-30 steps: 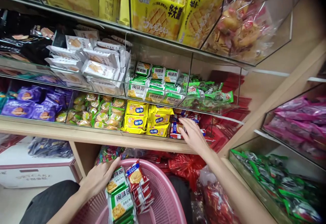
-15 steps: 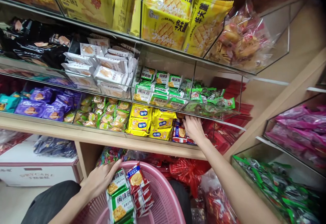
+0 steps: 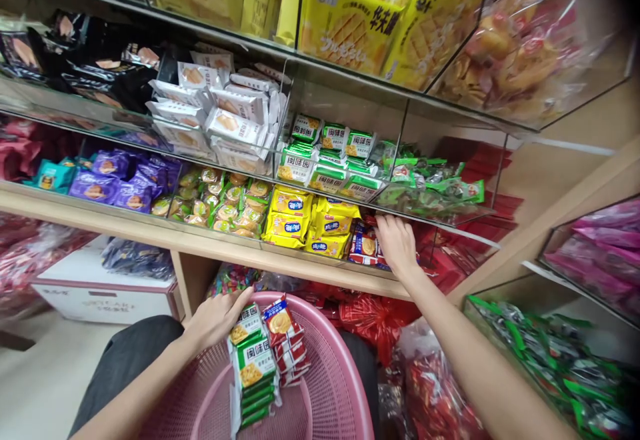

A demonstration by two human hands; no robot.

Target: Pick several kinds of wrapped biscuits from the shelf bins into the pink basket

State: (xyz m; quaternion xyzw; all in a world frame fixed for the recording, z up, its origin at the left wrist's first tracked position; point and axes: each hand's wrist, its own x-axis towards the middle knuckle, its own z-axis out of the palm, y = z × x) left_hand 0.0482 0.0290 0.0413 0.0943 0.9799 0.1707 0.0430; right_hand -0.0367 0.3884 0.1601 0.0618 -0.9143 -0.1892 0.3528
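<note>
My left hand (image 3: 217, 319) grips the left rim of a pink plastic basket (image 3: 345, 353) between my knees; its fingertips are partly hidden. In the basket, a stack of green-and-white snack packs (image 3: 256, 360) leans beside a stack of red-and-blue biscuit packs (image 3: 287, 340). My right hand (image 3: 397, 243) reaches into the lower shelf bin, over more red-and-blue biscuit packs (image 3: 363, 245). Its fingertips are hidden there, so I cannot tell whether they hold a pack. Yellow snack packs (image 3: 327, 227) lie just left of it.
Glass-fronted shelves hold white packs (image 3: 235, 120), green-and-white packs (image 3: 325, 163) and purple packs (image 3: 120, 177). A glass shelf edge (image 3: 440, 217) runs just above my right hand. Below stand a white carton (image 3: 105, 293) and red bags (image 3: 375, 323). Green packs (image 3: 545, 353) fill a bin at right.
The view has shifted, with the shelf contents appearing farther right and the basket higher. My right hand remains in the same bin, and my left hand stays at the basket rim.
</note>
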